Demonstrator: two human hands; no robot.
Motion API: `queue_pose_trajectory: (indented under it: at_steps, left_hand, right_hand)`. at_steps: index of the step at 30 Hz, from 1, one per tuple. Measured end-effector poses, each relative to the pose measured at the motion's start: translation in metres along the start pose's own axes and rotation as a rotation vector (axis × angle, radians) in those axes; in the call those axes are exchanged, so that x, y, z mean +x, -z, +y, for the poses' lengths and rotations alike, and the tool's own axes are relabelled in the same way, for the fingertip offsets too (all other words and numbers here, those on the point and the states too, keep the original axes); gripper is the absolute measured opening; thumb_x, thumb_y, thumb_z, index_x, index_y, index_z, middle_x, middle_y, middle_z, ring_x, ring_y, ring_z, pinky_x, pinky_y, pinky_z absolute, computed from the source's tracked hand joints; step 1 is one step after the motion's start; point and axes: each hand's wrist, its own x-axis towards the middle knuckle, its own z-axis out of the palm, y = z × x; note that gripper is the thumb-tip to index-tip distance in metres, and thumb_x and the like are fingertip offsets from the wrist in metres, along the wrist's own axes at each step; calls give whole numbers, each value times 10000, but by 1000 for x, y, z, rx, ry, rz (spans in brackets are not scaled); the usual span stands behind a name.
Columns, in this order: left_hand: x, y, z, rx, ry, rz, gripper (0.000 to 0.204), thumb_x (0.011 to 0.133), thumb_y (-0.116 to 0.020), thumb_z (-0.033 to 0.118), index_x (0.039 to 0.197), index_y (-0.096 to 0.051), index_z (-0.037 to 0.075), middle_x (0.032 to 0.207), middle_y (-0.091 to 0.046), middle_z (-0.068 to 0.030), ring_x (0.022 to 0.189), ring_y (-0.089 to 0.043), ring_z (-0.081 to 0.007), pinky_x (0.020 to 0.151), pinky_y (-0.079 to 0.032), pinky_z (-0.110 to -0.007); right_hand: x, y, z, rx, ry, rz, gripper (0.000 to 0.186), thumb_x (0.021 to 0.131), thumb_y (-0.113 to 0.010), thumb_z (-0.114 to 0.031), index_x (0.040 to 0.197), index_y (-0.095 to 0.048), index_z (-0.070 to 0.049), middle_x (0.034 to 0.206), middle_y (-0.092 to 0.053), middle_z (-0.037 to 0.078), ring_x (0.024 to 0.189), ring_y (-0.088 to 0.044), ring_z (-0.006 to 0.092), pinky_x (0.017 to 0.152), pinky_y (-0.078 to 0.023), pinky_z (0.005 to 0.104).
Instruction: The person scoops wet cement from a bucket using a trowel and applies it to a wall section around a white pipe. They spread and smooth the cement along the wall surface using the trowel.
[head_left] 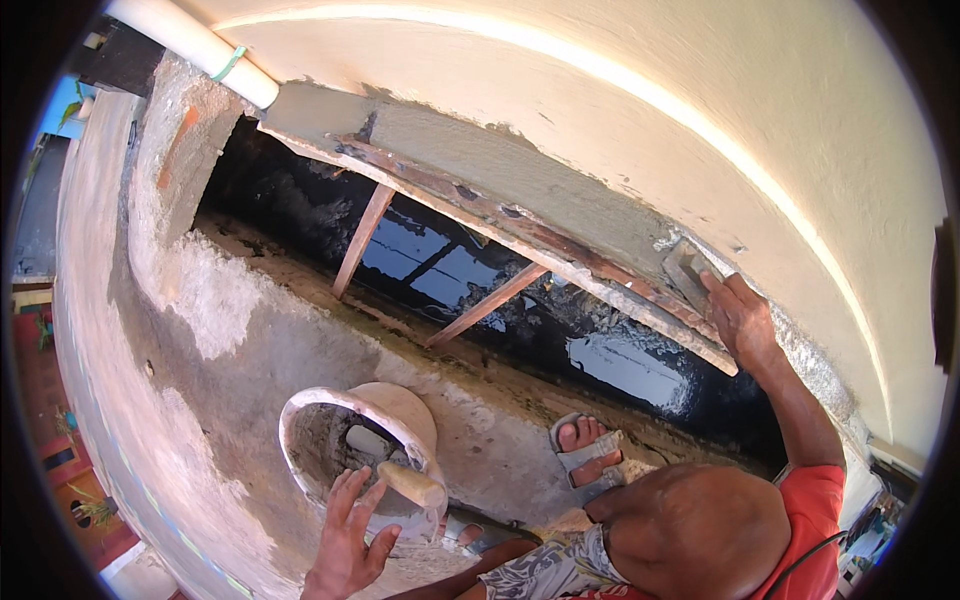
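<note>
Wall (pixel 700 60), cream, curving across the top and right of my view. Concrete floor (pixel 270 320), grey with pale worn patches. Pit (pixel 630 370), long and dark, with water reflecting light, lying between the floor and the wall. Ledge (pixel 520 170) of grey mortar along the foot of the wall. Board (pixel 480 215), long, stained and rough, edging the ledge on the pit side. Two wooden props, left (pixel 362 242) and right (pixel 488 305), slanting across the pit from the board to the floor side, obstructing the opening. My bare knee (pixel 690 520), bent, hiding part of the floor. Pipe (pixel 190 40), white, its end near the ledge's far left corner. Bucket (pixel 410 415), whitish, mortar-smeared, tilted in view, between my left hand and the pit. My right hand (pixel 740 315), fingers closed round a grey flat piece at the ledge's right end, against the mortar. My left hand (pixel 350 540), fingers spread, grasping nothing, over the bucket's near rim; contact I cannot tell. Sandal (pixel 592 458), grey, on my foot near the pit edge. Tan handle (pixel 412 485), at the bucket's rim, just beside my left fingers. Grey flat piece (pixel 688 275), partly hidden by my fingers. Tie (pixel 230 65), green, round the pipe.
</note>
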Motion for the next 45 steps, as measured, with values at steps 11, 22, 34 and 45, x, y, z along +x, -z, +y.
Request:
queue_pose_trajectory:
  at_steps: [11,22,34,45]
  left_hand:
    - [-10,0,2,-10,32,12,604,854,-711,188,1384,-463,40,1462,-397,-234,1344,-363,-483,1108,-314,-545]
    - [-24,-4,-1,-36,129,-13,571,900,-668,235,1378,-459,4,1458,-392,-257,1351,-351,-491,1118,-291,-552]
    - [-20,-4,-3,-14,40,4,553,924,-631,269,1379,-457,7,1451,-397,-254,1344,-358,-488,1107,-302,-550]
    - [-24,-7,4,-21,47,6,555,925,-635,274,1380,-458,10,1454,-393,-256,1346,-357,-488,1108,-302,-547]
  right_hand:
    - [126,-21,-59,49,246,86,485,826,-632,-9,1301,-554,-58,917,-563,118,699,-647,280,626,-587,383]
    - [75,-21,-32,-48,128,-61,512,818,-646,-21,1318,-552,-82,928,-567,126,693,-649,314,643,-579,403]
    - [-6,13,0,42,8,3,427,825,-644,57,1241,-615,-38,839,-576,129,677,-623,290,611,-534,378]
    - [17,-2,2,-85,140,-65,527,794,-662,14,1304,-567,-82,834,-534,93,683,-615,270,603,-554,382]
